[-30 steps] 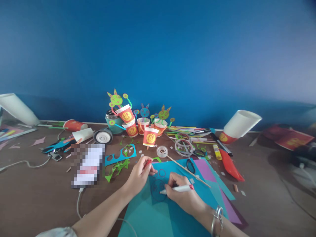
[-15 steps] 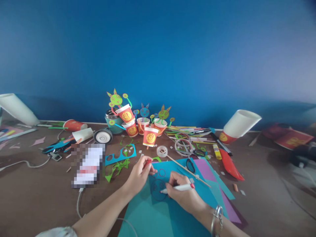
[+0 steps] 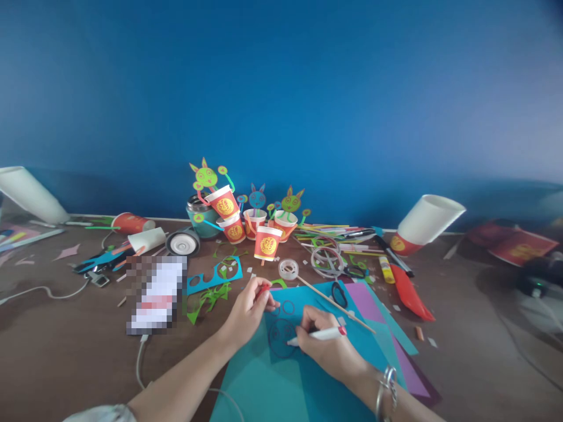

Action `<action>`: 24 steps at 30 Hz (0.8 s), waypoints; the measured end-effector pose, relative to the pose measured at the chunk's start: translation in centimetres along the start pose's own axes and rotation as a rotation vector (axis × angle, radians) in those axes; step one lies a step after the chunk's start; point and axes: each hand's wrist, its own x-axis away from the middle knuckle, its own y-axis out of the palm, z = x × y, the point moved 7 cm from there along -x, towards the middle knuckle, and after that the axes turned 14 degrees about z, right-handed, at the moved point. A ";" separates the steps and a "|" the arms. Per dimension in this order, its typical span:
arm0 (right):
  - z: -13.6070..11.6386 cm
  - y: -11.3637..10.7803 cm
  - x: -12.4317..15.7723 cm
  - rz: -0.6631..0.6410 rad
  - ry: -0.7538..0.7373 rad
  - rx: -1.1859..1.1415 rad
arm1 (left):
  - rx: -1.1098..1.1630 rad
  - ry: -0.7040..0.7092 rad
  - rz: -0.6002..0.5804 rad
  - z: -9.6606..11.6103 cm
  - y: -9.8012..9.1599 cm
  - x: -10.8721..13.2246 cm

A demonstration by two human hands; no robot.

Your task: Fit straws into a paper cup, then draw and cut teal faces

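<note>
Scraps of pink paper (image 3: 68, 251) lie over on the left, and just right of them a red cup (image 3: 131, 223) rests on its side near the wall. Nearer in, I see a pale slab (image 3: 160, 296) whose surface I cannot make out, with a white cable running from its near end. Next comes a blue strip (image 3: 226, 271) with round holes cut in it, green offcuts (image 3: 211, 299) just on its near side. Beyond these, a green paper face (image 3: 205, 177) rises from a tilted cup (image 3: 223, 202).

The person's left hand (image 3: 254, 308) has its thumb and fingers pinched narrow around a small red object (image 3: 264, 289), at the left of the blue paper (image 3: 281, 350). That paper lies in front of the person, bearing a large drawn circle and smaller ones. To its right, the right hand (image 3: 323, 340) grips a white marker (image 3: 324, 334), tip over the large circle; I cannot tell whether it touches.

Farther right, a thin stick (image 3: 352, 316) slants across the sheets, then come a yellow glue stick (image 3: 387, 271) and a big red-and-white cup (image 3: 424, 220), tilted.
</note>
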 end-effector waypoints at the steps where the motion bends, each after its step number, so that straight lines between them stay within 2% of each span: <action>1: 0.1 0.0 0.0 0.005 0.003 0.010 | 0.001 -0.002 -0.001 0.0 0.0 0.0; 19: 0.0 -0.5 -0.2 0.047 0.036 0.056 | 0.034 -0.008 -0.008 -0.1 -0.1 0.0; 24: 0.3 -0.2 -0.1 0.007 0.032 0.026 | 0.033 -0.010 -0.013 -0.1 0.0 0.0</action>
